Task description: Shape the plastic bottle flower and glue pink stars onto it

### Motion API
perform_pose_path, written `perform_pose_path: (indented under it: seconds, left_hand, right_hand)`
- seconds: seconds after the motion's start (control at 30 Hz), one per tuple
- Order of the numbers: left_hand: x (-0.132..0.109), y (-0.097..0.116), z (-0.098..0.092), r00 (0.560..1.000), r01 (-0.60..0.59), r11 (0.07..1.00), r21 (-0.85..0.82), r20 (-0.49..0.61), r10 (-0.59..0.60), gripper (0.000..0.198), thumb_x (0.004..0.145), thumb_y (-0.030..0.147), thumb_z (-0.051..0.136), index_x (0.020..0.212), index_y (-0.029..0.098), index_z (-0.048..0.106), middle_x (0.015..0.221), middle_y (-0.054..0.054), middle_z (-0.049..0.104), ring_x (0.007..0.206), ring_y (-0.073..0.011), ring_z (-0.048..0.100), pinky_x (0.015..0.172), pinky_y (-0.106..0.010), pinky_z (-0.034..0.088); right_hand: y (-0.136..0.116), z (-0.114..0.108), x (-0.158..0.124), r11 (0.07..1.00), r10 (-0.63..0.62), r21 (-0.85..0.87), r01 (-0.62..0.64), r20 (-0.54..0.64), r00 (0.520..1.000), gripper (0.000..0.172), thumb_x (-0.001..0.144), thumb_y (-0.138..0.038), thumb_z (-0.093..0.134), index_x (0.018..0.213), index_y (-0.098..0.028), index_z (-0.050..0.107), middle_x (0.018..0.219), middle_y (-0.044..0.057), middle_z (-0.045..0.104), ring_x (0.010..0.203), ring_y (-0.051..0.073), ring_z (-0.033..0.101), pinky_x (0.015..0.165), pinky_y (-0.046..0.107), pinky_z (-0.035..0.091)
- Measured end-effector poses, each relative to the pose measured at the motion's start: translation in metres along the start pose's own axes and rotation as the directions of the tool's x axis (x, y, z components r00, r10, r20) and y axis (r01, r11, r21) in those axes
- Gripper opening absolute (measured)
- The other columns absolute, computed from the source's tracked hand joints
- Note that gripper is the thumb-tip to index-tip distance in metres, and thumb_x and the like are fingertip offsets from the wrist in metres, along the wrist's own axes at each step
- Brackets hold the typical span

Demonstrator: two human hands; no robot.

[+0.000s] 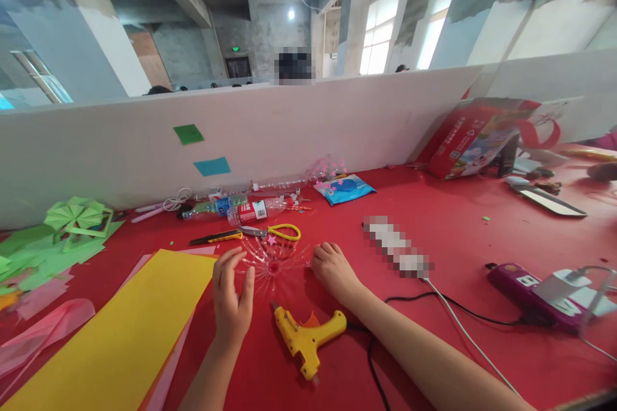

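Note:
A clear plastic bottle piece (pixel 274 268), cut into thin strips that fan out like a flower, lies on the red table. A small pink star (pixel 272 240) shows at its far side. Just left of the strips, my left hand (pixel 231 295) is open, thumb and fingers apart. My right hand (pixel 333 271) is closed at the right tips of the strips; its fingers curl under, and what they hold is hidden. Between my forearms lies a yellow hot glue gun (pixel 308 337), its nozzle towards the plastic. Yellow-handled scissors (pixel 284 232) and a utility knife (pixel 216 237) lie beyond.
Yellow paper (pixel 120 327) and green paper cutouts (pixel 77 221) cover the left side. Plastic bottles (pixel 255 210) and a blue packet (pixel 344 189) line the white partition (pixel 289 128). At right are a purple power strip (pixel 535 295), cables and a red bag (pixel 477 138).

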State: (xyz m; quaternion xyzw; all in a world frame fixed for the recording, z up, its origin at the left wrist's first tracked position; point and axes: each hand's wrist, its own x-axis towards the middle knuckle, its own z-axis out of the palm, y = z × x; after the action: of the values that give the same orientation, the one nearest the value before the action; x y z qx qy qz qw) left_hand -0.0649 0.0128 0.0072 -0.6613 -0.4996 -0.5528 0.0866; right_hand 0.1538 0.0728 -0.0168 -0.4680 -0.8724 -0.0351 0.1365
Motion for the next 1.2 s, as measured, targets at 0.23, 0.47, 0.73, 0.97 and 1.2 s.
perform_pose_path:
  seconds: [0.23, 0.47, 0.73, 0.97, 1.2]
  left_hand:
    - [0.000, 0.005, -0.002, 0.998, -0.055, 0.998, -0.005, -0.033, 0.055, 0.017, 0.088, 0.016, 0.048, 0.103, 0.018, 0.055, 0.096, -0.007, 0.058, 0.092, -0.0186, 0.056, 0.082, -0.034, 0.048]
    - [0.001, 0.005, -0.003, 1.000, -0.012, 1.000, -0.018, -0.025, 0.011, 0.013, 0.088, 0.018, 0.047, 0.099, 0.019, 0.055, 0.092, -0.006, 0.059, 0.085, -0.0170, 0.057, 0.079, -0.033, 0.048]
    - [0.000, 0.010, -0.002, 0.999, -0.034, 0.999, -0.005, 0.004, 0.034, 0.012, 0.088, 0.019, 0.047, 0.095, 0.019, 0.057, 0.090, -0.006, 0.061, 0.088, -0.0187, 0.059, 0.079, -0.034, 0.050]
    - [0.001, 0.013, -0.003, 0.998, -0.064, 0.998, 0.000, 0.000, 0.064, 0.013, 0.088, 0.018, 0.047, 0.095, 0.019, 0.057, 0.088, -0.006, 0.062, 0.087, -0.0187, 0.060, 0.078, -0.034, 0.051]
    - [0.001, 0.018, -0.005, 0.994, -0.110, 0.994, -0.014, 0.001, 0.110, 0.013, 0.087, 0.014, 0.048, 0.094, 0.019, 0.058, 0.086, -0.006, 0.062, 0.084, -0.0170, 0.060, 0.075, -0.031, 0.051]
  right_hand:
    - [-0.002, -0.004, -0.004, 1.000, 0.013, -0.001, -0.013, -0.029, 1.000, 0.011, 0.085, -0.022, 0.061, 0.077, -0.016, 0.067, 0.086, 0.009, 0.063, 0.087, 0.023, 0.050, 0.078, 0.034, 0.033]
    - [0.003, -0.007, -0.010, 0.999, 0.033, 0.023, -0.032, -0.025, 0.999, 0.008, 0.085, -0.020, 0.061, 0.079, -0.017, 0.066, 0.086, 0.007, 0.062, 0.085, 0.020, 0.051, 0.078, 0.032, 0.033]
    - [-0.009, 0.000, -0.005, 0.997, 0.071, 0.035, -0.069, -0.038, 0.997, 0.008, 0.083, -0.024, 0.064, 0.079, -0.017, 0.065, 0.089, 0.008, 0.062, 0.089, 0.022, 0.051, 0.080, 0.034, 0.034]
    - [-0.009, 0.004, -0.006, 0.994, 0.089, 0.067, -0.087, -0.029, 0.996, 0.007, 0.085, -0.019, 0.059, 0.086, -0.018, 0.066, 0.092, 0.008, 0.061, 0.090, 0.021, 0.051, 0.077, 0.032, 0.035]
    - [-0.008, 0.003, -0.005, 0.992, 0.078, 0.095, -0.076, -0.010, 0.997, 0.004, 0.083, -0.019, 0.063, 0.084, -0.018, 0.067, 0.093, 0.007, 0.062, 0.091, 0.022, 0.051, 0.079, 0.032, 0.036]
